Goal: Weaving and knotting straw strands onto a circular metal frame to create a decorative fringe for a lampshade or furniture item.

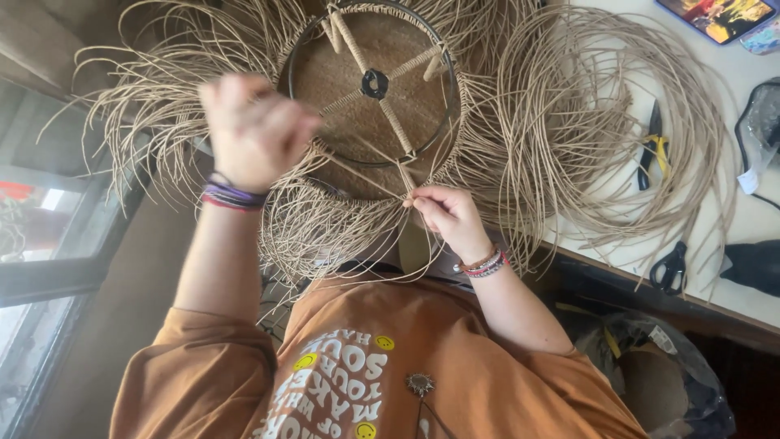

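Note:
A round black metal frame (445, 97) with cane-wrapped spokes and a black hub (374, 84) rests against my lap, its rim fringed with many loose tan cane strands (309, 236). My right hand (448, 215) pinches a cane strand at the frame's lower rim, where a spoke ends. My left hand (256, 130) is raised beside the frame's left edge, blurred and closed in a fist. A taut strand (357, 172) runs from it to my right fingertips. Both wrists wear bead bracelets.
A big coil of cane (601, 122) lies on the white table (731, 236) at right, with yellow-handled pliers (654, 150), black scissors (670, 268), a tablet (719, 16) and a black bag (764, 122). A plastic sack (650, 366) sits under the table. A window (41, 211) is at left.

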